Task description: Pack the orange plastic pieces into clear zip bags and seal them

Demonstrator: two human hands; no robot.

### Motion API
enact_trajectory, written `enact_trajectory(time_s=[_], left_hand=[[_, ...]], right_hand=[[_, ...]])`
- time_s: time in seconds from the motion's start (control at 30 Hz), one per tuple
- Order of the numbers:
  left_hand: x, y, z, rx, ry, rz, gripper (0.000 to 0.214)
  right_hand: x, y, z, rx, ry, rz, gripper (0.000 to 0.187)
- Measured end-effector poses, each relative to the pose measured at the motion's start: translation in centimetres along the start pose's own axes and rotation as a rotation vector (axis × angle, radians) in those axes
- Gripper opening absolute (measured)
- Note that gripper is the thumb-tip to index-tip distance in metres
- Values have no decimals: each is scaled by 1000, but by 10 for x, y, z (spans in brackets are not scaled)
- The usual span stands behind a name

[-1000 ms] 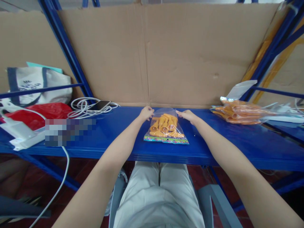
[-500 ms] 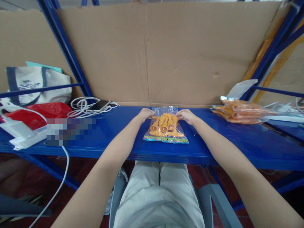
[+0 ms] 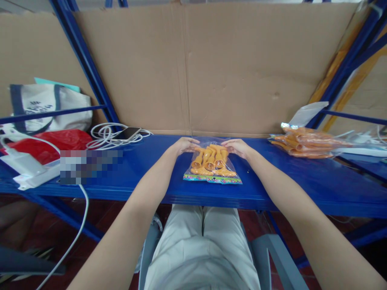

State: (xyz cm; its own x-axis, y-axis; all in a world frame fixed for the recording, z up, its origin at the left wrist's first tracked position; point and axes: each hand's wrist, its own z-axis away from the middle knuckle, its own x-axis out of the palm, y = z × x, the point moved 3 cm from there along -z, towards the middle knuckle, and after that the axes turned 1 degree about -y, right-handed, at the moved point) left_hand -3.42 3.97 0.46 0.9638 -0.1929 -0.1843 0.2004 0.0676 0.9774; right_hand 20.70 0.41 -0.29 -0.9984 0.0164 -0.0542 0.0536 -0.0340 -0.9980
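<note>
A clear plastic bag (image 3: pixel 213 179) lies on the blue table in front of me, its colourful printed strip towards me. Inside it are several orange plastic horns (image 3: pixel 210 163), some with their flared mouths facing me. My left hand (image 3: pixel 184 146) is closed on the bag's far left corner, fingers over the film. At the far right corner my right hand (image 3: pixel 239 148) pinches the film in the same way. The fingertips partly cover the bag's far end.
More bagged orange horns (image 3: pixel 302 141) are piled at the right. On the left are a phone (image 3: pixel 128 133), a coiled white cable (image 3: pixel 101 137), a red bag (image 3: pixel 66 141), a power strip (image 3: pixel 36 177) and a canvas bag (image 3: pixel 72 108). Cardboard (image 3: pixel 242 68) stands behind the table.
Both hands have shifted slightly inward over the bag's far end, fingers reaching further across the film. The bag's near edge has moved a little towards me.
</note>
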Motion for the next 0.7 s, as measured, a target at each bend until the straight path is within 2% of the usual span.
enact_trajectory(time_s=[0.17,0.3,0.47,0.57,0.7], left_hand=[[2,1,0,77,34,-90,23],[8,3,-1,158,69,-219,23],[14,16,0,409,186,-483,31],[17,21,3,564,196,-575,36],[23,24,5,689,140,-585,39]], right_hand=[[-2,0,-4,-64,1,86,24],[-1,1,-10,-155,38,300,23],[3,-5,-11,-282,16,579,22],[6,-9,-5,-240,9,579,27],[7,-11,2,-204,5,606,46]])
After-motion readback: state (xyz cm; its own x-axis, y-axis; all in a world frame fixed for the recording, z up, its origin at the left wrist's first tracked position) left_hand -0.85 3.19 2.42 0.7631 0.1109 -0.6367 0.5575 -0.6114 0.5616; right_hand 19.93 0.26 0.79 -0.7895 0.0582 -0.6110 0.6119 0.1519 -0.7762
